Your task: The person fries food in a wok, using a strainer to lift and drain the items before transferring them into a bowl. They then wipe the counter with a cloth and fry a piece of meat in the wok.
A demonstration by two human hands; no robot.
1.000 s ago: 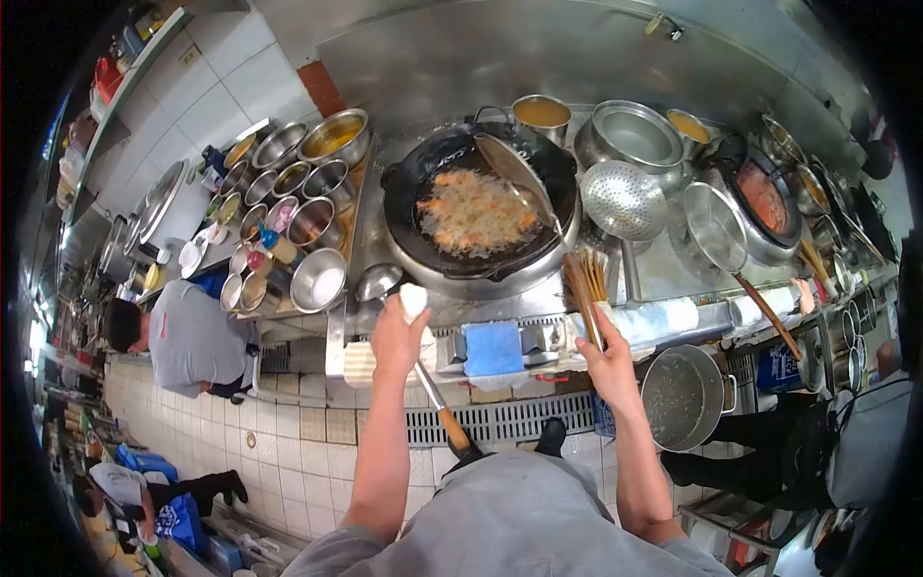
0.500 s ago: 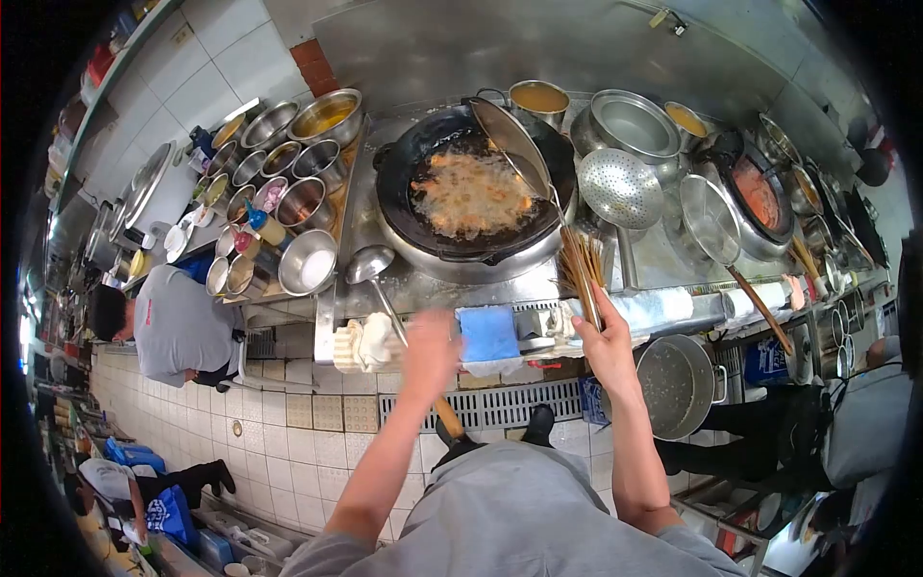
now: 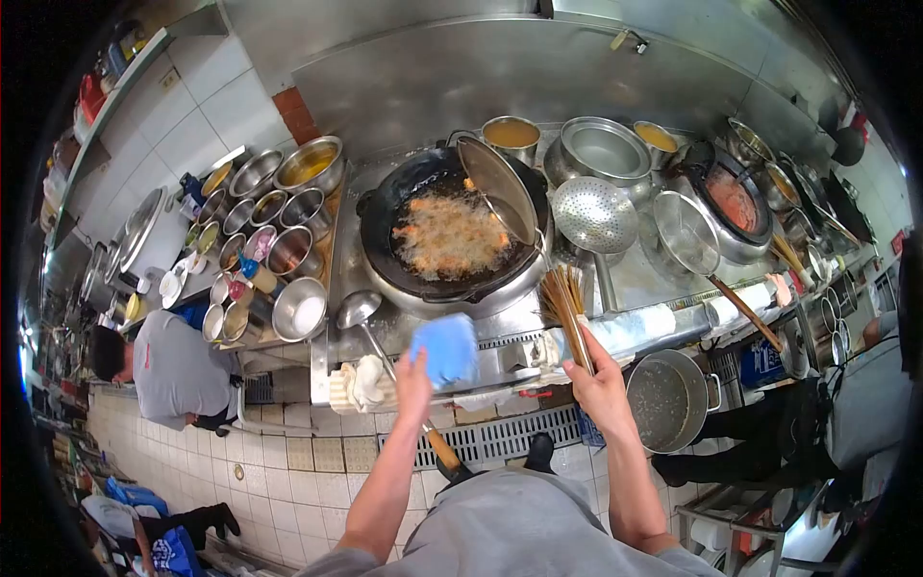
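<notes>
Holding a blue cloth (image 3: 444,348), soft and folded, the left hand (image 3: 413,387) has its fingers closed on the lower edge. The right hand (image 3: 594,387) is clamped on a bundle of long chopsticks (image 3: 565,306). Beyond the fingers, a black wok (image 3: 385,207) contains bubbling oil with golden frying food (image 3: 448,236).

two hands: the left hand (image 3: 415,377) and the right hand (image 3: 598,383). one blue cloth (image 3: 444,348), one bundle of chopsticks (image 3: 567,310), one big wok (image 3: 452,236) of frying food, one ladle (image 3: 358,310), one round skimmer (image 3: 594,214), and one empty pot (image 3: 671,399) down at the right.
</notes>
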